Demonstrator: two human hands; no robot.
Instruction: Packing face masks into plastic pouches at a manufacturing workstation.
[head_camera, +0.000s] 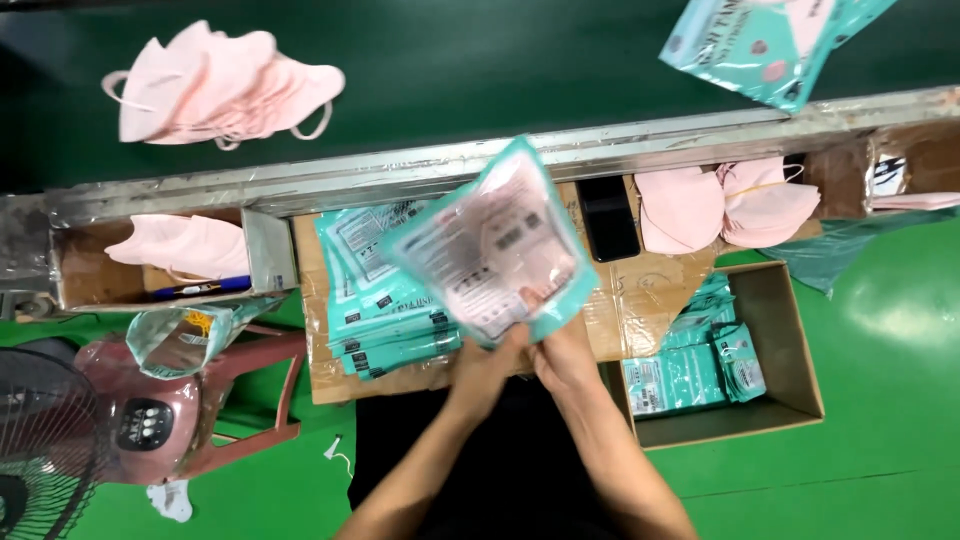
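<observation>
Both bare hands, left hand (487, 362) and right hand (563, 355), pinch the bottom edge of 1 teal-bordered clear plastic mask pouch (492, 245), tilting it upright above the teal pouch stack (385, 315).

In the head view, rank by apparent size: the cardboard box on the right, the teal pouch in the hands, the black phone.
1. cardboard box
2. teal pouch, though held nearer the camera, so its rank is unsure
3. black phone, clearly smallest

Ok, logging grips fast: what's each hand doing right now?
Left hand: closed on the bottom edge of the teal-bordered clear plastic mask pouch.
Right hand: closed on the same pouch.
</observation>
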